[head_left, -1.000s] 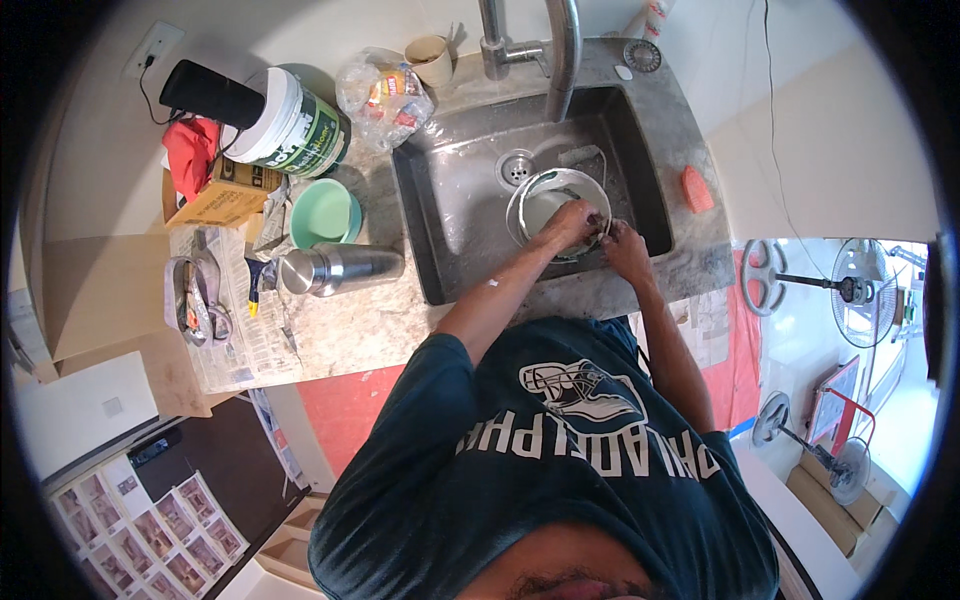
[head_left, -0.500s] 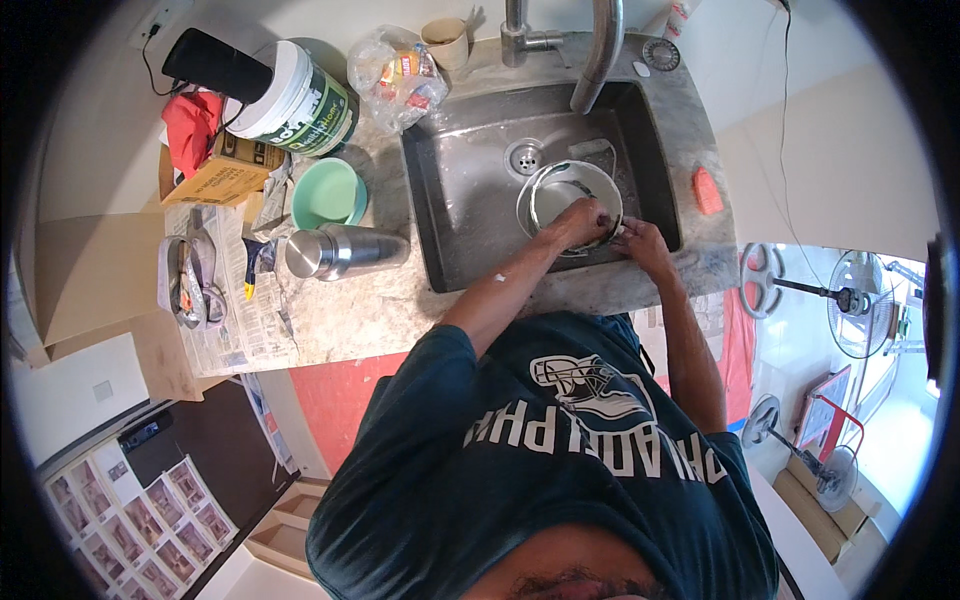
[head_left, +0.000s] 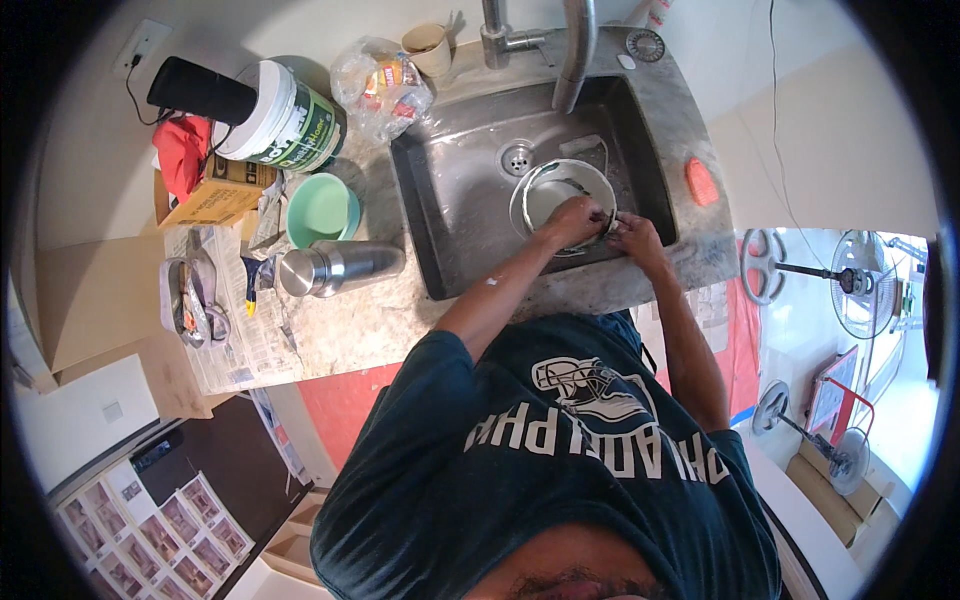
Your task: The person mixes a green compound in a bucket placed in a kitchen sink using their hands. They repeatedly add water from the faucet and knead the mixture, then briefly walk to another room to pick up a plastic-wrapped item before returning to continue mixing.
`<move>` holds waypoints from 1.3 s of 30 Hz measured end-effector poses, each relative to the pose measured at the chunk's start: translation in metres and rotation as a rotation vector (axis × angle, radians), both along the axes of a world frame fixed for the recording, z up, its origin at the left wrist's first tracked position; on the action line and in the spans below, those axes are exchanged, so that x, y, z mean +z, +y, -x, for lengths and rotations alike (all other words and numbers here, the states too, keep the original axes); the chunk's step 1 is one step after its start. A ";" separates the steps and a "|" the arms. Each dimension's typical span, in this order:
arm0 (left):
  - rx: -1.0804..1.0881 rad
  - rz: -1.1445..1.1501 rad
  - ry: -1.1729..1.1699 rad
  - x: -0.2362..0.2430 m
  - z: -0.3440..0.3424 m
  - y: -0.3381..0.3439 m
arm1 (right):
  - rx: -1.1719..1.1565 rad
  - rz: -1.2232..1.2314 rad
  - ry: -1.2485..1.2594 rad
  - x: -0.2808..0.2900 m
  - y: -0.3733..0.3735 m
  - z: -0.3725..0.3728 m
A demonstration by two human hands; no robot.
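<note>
Both hands are in the steel sink (head_left: 460, 200), working on a round metal bowl (head_left: 550, 190) that sits on the sink floor, just right of the drain (head_left: 517, 156) and below the faucet spout (head_left: 578, 50). My left hand (head_left: 572, 220) is closed on the bowl's near rim. My right hand (head_left: 636, 236) is close beside it at the same rim; whether it grips the rim or something small against it, I cannot tell. The hands are nearly touching.

I see no water running from the spout, and no suds. I judge the washing to be mid-way: the bowl is not yet out of the sink.

Left of the sink on the counter: a steel flask (head_left: 340, 268) lying on its side and a green bowl (head_left: 320, 210). Right of the sink: an orange sponge (head_left: 700, 182), untouched.
</note>
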State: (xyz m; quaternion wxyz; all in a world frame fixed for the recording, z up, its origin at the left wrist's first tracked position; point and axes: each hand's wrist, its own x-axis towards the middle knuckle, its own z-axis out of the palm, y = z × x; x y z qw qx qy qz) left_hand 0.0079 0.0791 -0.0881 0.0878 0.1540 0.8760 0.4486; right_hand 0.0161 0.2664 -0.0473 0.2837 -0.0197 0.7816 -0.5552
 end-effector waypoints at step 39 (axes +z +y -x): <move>0.209 -0.124 0.054 0.011 0.000 0.013 | 0.054 -0.374 0.407 0.023 -0.017 -0.014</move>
